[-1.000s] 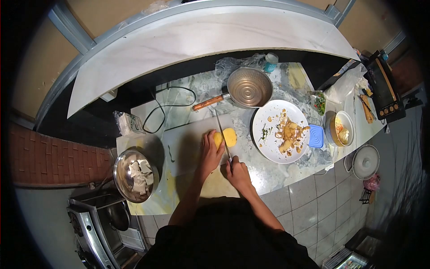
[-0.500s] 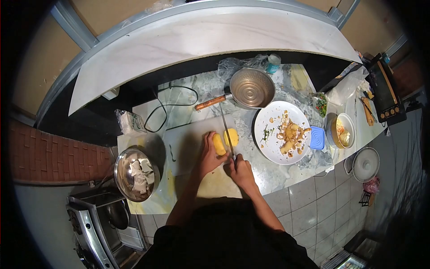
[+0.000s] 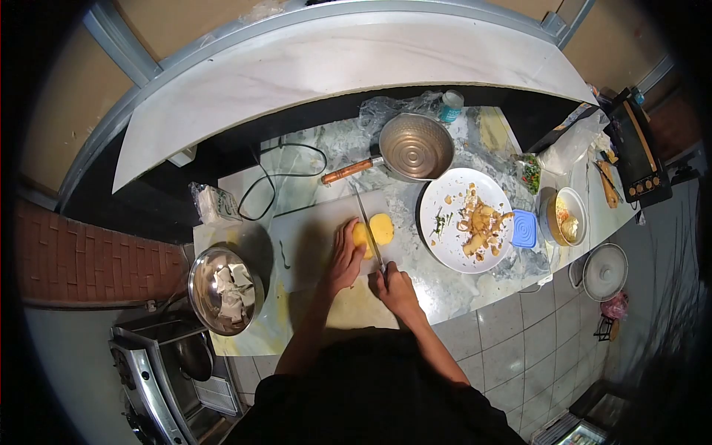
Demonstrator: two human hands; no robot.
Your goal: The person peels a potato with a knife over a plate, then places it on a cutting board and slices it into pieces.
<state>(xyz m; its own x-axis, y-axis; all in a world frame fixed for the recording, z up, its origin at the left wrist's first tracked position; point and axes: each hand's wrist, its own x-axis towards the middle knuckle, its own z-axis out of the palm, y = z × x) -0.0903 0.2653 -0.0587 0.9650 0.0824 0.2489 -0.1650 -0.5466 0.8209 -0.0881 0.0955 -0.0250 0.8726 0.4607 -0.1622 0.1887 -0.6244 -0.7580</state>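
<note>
On the board, left hand fingers hug the yellow chunk left of the knife, right hand fingers clamped round its handle, tip away.

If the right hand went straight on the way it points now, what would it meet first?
Beyond the knife it grips, probably the yellow piece against the left hand, or possibly that hand itself; depth is unclear from this view.

Two hands, one knife, one saucepan, one plate
</note>
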